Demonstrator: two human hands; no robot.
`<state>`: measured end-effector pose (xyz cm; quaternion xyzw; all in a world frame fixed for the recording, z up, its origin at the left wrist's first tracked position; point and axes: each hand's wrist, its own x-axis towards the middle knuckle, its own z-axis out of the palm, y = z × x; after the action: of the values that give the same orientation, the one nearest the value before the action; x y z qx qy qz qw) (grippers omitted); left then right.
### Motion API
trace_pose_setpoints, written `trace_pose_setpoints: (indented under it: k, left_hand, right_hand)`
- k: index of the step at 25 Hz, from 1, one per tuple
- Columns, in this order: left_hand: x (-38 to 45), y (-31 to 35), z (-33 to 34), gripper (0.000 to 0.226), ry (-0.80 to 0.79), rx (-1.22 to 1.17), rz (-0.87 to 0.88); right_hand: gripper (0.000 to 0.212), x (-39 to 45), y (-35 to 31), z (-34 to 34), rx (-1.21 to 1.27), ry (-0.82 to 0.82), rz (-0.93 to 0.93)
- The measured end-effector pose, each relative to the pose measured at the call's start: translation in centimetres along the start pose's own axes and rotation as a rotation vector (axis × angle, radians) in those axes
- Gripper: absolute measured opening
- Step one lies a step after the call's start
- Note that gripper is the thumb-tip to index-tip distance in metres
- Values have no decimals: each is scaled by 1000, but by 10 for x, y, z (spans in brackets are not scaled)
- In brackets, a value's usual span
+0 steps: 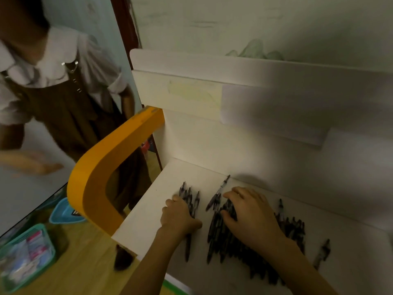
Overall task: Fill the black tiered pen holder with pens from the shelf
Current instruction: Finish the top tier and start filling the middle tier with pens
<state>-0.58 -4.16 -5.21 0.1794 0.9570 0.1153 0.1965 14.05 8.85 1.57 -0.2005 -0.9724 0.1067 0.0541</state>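
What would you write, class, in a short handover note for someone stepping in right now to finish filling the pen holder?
Left hand: grips a small bunch of pens on the white shelf.
Right hand: rests on the big pile of pens, fingers curled into it.
One stray pen lies apart at the right.
The holder is out of view, so its fill cannot be judged.
Left to do: carry pens from the shelf to the holder.
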Motion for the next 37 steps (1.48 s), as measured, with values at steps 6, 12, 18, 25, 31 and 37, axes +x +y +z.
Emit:
trace_pose_setpoints:
  k: [6,12,18,25,31,37]
  left_hand:
    - [2,6,2,54,84,75,27]
    - [8,3,-3,40,51,73,51]
    - [10,4,-6,37,59,95,49]
    - [7,13,-23,22,51,87,215]
    - [-1,28,-47,20,55,-121,313]
    - [-14,49,-71,16,73,-286,477]
  right_hand:
    - [48,-2,0,5,31,-2,26]
    - [45,-5,3,4,40,6,47]
    - [36,-6,7,-4,20,36,79]
    - [35,-10,9,-17,10,62,114]
    - [44,-15,10,-32,-4,79,153]
    - [48,-27,10,-60,-19,196,189]
